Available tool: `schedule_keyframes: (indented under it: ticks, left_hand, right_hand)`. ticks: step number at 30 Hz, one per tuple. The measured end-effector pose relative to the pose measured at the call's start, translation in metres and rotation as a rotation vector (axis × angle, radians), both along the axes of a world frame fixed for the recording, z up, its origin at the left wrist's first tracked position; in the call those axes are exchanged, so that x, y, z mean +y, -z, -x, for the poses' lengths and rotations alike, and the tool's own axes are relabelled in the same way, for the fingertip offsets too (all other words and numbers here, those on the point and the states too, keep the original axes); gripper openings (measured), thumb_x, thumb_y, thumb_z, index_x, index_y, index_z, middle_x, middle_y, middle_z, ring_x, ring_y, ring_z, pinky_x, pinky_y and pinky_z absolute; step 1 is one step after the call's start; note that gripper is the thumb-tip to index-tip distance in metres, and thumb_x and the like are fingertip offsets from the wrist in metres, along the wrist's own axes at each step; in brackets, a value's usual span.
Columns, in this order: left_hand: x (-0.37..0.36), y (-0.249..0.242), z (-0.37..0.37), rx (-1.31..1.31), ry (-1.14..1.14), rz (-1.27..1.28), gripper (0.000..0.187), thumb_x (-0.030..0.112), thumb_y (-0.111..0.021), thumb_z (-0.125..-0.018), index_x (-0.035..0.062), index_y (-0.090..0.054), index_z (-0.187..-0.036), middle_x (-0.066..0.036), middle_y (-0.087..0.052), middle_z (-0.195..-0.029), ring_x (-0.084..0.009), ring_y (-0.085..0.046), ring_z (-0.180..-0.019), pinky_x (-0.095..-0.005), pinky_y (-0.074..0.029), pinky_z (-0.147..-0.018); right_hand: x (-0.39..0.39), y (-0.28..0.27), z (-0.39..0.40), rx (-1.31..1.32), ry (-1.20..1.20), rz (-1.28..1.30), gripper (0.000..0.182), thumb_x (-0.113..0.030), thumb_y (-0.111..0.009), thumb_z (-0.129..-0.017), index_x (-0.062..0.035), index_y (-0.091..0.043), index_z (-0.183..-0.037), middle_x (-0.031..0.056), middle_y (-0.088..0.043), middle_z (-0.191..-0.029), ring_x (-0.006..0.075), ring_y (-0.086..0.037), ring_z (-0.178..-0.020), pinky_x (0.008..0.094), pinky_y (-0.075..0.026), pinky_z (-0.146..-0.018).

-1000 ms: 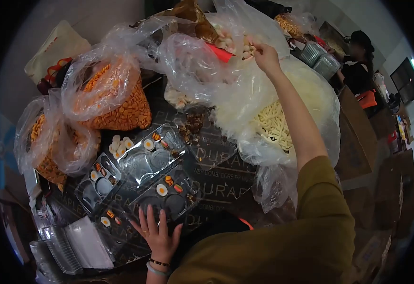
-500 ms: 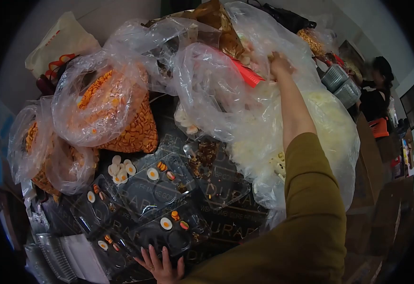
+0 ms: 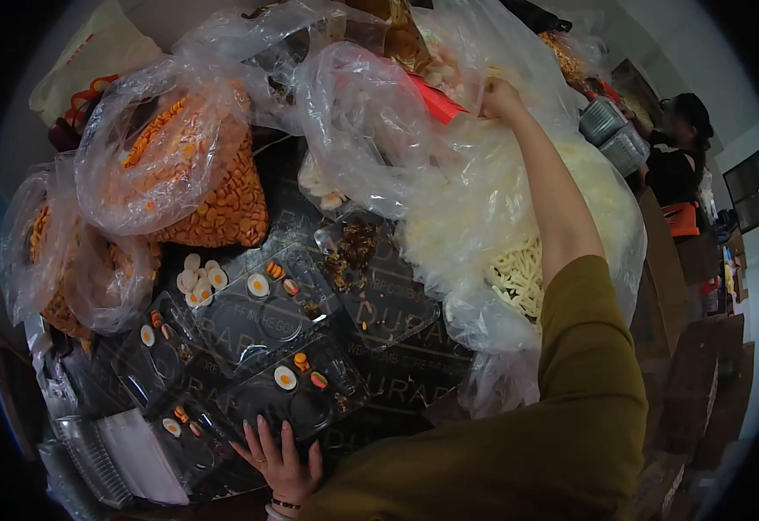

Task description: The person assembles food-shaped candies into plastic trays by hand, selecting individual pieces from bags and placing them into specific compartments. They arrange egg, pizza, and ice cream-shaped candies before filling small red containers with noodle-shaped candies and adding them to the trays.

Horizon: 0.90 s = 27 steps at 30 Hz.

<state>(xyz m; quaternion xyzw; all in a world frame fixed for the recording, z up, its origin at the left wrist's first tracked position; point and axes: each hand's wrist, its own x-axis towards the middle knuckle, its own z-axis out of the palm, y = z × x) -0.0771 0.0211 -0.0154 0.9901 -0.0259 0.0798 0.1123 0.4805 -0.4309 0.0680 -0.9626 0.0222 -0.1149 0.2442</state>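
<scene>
Fingers of the left hand (image 3: 282, 460) lie spread and flat, empty, on the near edge of a clear compartment tray (image 3: 297, 395) at the table's (image 3: 414, 369) front. That tray holds a toy fried egg and small coloured pieces; two more such trays sit just beyond and to the left, one (image 3: 262, 300) beside a small heap of white discs (image 3: 195, 276). A stack of empty clear trays (image 3: 93, 451) stands at the near left corner, close to the edge. The table itself is covered with dark printed sheeting, bare only in a patch between the trays and the bags.

Farther in, plastic bags crowd the surface: two bags of orange pieces (image 3: 180, 174) on the left, touching each other, and a big clear bag of pale strips (image 3: 527, 260) on the right, overhanging the table's right side. The right arm in an olive sleeve (image 3: 588, 373) stretches over that bag; the right hand (image 3: 499, 97) is closed in a pinch inside a far bag of pale pieces (image 3: 449, 65), though what it grips I cannot tell.

Little free surface remains; open room lies only above the trays. Past the right edge stand brown boxes (image 3: 701, 382), and farther off another person (image 3: 679, 148) works near stacked containers (image 3: 614, 135).
</scene>
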Motion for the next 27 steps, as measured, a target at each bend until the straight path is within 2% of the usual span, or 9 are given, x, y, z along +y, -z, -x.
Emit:
schedule_keyframes:
  ticks: [4,7,10,14,16,19,22,25,27]
  left_hand:
    - [-0.001,0.0,0.0,-0.004,0.011,0.002,0.054,0.036,-0.061,-0.084,0.0047,-0.052,-0.126,-0.025,-0.036,-0.143,-0.0474,-0.026,-0.136,-0.0677,-0.008,-0.109]
    - [-0.001,-0.001,0.001,-0.027,0.016,0.017,0.052,0.035,-0.063,-0.083,0.0045,-0.053,-0.124,-0.024,-0.036,-0.143,-0.0465,-0.026,-0.136,-0.0668,-0.008,-0.109]
    - [-0.001,-0.001,0.001,-0.058,0.023,0.031,0.052,0.033,-0.064,-0.082,0.0047,-0.054,-0.123,-0.024,-0.036,-0.143,-0.0458,-0.026,-0.137,-0.0659,-0.008,-0.109]
    - [-0.001,0.001,0.002,-0.096,0.016,0.061,0.052,0.032,-0.066,-0.081,0.005,-0.054,-0.123,-0.023,-0.037,-0.143,-0.0451,-0.026,-0.137,-0.0654,-0.008,-0.11]
    - [0.0,0.001,0.001,-0.109,0.015,0.068,0.052,0.032,-0.066,-0.081,0.0053,-0.054,-0.123,-0.023,-0.037,-0.143,-0.0448,-0.026,-0.137,-0.0653,-0.007,-0.11]
    - [0.0,0.0,0.0,-0.108,0.023,0.089,0.051,0.031,-0.067,-0.081,0.0057,-0.054,-0.123,-0.022,-0.038,-0.143,-0.0441,-0.027,-0.137,-0.0651,-0.006,-0.11]
    - [0.001,0.0,0.001,-0.141,0.042,0.103,0.049,0.03,-0.067,-0.081,0.0064,-0.055,-0.123,-0.021,-0.039,-0.143,-0.0436,-0.027,-0.137,-0.0643,-0.006,-0.11]
    - [0.0,-0.014,0.001,-0.186,0.043,0.126,0.046,0.027,-0.069,-0.08,0.0073,-0.058,-0.12,-0.019,-0.043,-0.141,-0.0415,-0.031,-0.136,-0.0628,-0.006,-0.11]
    - [0.001,-0.034,-0.009,-0.256,0.117,0.19,0.045,0.02,-0.071,-0.078,0.0062,-0.059,-0.119,-0.02,-0.047,-0.136,-0.0394,-0.043,-0.126,-0.0609,-0.019,-0.108]
  right_hand:
    - [0.006,-0.007,0.011,0.161,-0.303,0.321,0.041,-0.031,-0.067,-0.078,-0.0071,-0.063,-0.11,0.0184,-0.067,-0.103,0.0337,-0.065,-0.093,0.0405,-0.051,-0.082]
    - [0.03,-0.007,0.017,0.14,-0.387,0.82,0.051,-0.027,-0.067,-0.077,-0.006,-0.055,-0.122,0.0217,-0.061,-0.116,0.0359,-0.063,-0.098,0.0402,-0.051,-0.084]
    - [0.034,0.007,0.01,0.26,-0.187,0.693,0.059,-0.027,-0.064,-0.079,-0.0055,-0.048,-0.131,0.0252,-0.054,-0.126,0.0376,-0.061,-0.103,0.0399,-0.051,-0.087]
    - [0.013,0.027,-0.002,0.027,-0.127,0.573,0.057,-0.025,-0.06,-0.083,0.001,-0.046,-0.131,0.0272,-0.055,-0.122,0.0376,-0.062,-0.101,0.0409,-0.051,-0.086]
    - [0.012,0.017,0.016,-0.129,-0.079,0.4,0.056,-0.026,-0.06,-0.085,0.0025,-0.046,-0.131,0.0261,-0.057,-0.12,0.036,-0.063,-0.097,0.04,-0.051,-0.086]
    - [0.021,-0.022,0.059,-0.144,-0.015,-0.279,0.049,-0.031,-0.06,-0.091,-0.0002,-0.05,-0.127,0.0212,-0.059,-0.115,0.0294,-0.064,-0.093,0.0394,-0.053,-0.081]
    - [0.039,-0.051,0.112,-0.09,-0.132,-1.225,0.045,-0.04,-0.058,-0.093,-0.0052,-0.055,-0.121,0.0137,-0.06,-0.104,0.0231,-0.062,-0.088,0.0369,-0.053,-0.074]
    - [0.054,-0.062,0.168,0.261,-0.455,-1.559,0.041,-0.041,-0.056,-0.095,-0.005,-0.055,-0.116,0.0095,-0.06,-0.094,0.0212,-0.061,-0.083,0.0353,-0.053,-0.069]
    - [0.099,-0.065,0.226,0.35,-0.472,-1.409,0.044,-0.039,-0.054,-0.096,-0.001,-0.053,-0.118,0.0084,-0.059,-0.089,0.0207,-0.06,-0.08,0.0348,-0.053,-0.068]
